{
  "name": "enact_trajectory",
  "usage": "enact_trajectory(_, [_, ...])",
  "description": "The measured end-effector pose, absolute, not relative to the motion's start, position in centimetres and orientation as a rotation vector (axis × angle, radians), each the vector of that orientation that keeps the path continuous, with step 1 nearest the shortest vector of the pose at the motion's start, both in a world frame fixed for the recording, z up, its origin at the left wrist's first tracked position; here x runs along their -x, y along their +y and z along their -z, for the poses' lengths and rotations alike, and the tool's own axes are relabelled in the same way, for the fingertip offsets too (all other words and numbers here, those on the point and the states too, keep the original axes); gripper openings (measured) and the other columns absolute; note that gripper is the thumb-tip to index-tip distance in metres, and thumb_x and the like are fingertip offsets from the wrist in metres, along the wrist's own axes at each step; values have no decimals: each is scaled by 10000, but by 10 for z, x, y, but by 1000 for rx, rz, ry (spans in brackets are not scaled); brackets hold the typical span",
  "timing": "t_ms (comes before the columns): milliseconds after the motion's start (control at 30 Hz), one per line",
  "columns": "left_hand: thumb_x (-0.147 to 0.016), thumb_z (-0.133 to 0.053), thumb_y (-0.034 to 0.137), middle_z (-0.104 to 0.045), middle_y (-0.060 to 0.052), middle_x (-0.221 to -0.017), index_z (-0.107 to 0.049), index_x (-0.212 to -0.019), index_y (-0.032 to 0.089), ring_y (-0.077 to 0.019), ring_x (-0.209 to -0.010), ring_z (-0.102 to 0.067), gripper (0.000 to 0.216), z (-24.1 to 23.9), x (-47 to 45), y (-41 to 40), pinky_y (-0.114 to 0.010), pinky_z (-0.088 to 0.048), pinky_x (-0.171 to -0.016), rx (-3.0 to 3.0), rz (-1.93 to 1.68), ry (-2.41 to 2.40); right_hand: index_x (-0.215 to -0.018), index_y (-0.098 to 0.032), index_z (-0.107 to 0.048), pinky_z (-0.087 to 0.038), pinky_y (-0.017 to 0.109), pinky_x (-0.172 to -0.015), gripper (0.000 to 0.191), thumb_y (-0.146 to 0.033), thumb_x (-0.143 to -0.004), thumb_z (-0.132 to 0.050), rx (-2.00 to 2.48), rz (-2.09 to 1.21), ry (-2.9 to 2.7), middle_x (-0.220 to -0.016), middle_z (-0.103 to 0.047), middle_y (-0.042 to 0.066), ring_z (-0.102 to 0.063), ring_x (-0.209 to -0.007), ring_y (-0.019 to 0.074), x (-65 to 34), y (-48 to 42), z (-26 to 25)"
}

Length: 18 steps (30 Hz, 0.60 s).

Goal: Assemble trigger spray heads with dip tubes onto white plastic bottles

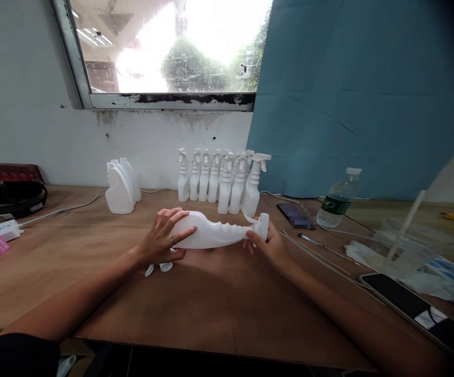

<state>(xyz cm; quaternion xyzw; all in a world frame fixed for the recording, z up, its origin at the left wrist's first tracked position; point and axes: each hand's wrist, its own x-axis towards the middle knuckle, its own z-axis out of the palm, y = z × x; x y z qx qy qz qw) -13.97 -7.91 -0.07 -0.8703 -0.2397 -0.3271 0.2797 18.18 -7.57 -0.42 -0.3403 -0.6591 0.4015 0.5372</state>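
A white spray bottle lies sideways in the air above the table, its base to the left and its neck to the right. My left hand is wrapped round the wide base end, with a ring on one finger. At the neck, my right hand grips the white trigger sprayer head, which sits at the bottle's mouth. Whether it is fully screwed on I cannot tell. Partly hidden under my left hand, small white pieces that look like sprayer parts rest on the table.
Several white spray bottles with heads stand at the back middle. Headless white bottles stand at back left. To the right are a water bottle, a phone, thin tubes, a screwdriver-like tool and another phone.
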Motion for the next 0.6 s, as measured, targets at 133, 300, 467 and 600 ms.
enact_trajectory(133, [-735,-663,231,-324,-164,-1454,-331,-1421,319,-377,-1317,-338,768,1,139,-79,-595,-304,-1011,2335,870,-651,-1030,-237,-444,-488,317,-523,454,-448,-757,-740,829,-993,-1536,-750,-669,1,-578,-511,166,-181,-75,6])
enact_trajectory(300, [-722,-669,215,-322,-169,-1455,-361,-1407,301,-380,-1317,-336,755,0,139,-79,-595,-303,-1015,2328,871,-634,-1064,-251,-442,-516,332,-646,503,-399,-723,-782,814,-985,-1517,-911,-675,25,-633,-660,188,-182,-76,5])
enact_trajectory(467, [-714,-675,215,-319,-162,-1462,-367,-1410,306,-381,-1309,-344,766,1,139,-79,-596,-307,-1013,2340,885,-639,-1050,-253,-490,-503,329,-674,496,-413,-694,-797,869,-925,-1544,-994,-672,43,-625,-736,207,-187,-76,3])
enact_trajectory(600, [-726,-666,227,-327,-167,-1450,-364,-1405,305,-381,-1308,-342,746,0,139,-79,-598,-305,-1010,2347,875,-650,-1001,-249,-505,-500,326,-731,513,-375,-634,-840,850,-912,-1554,-997,-675,42,-615,-859,230,-190,-73,4])
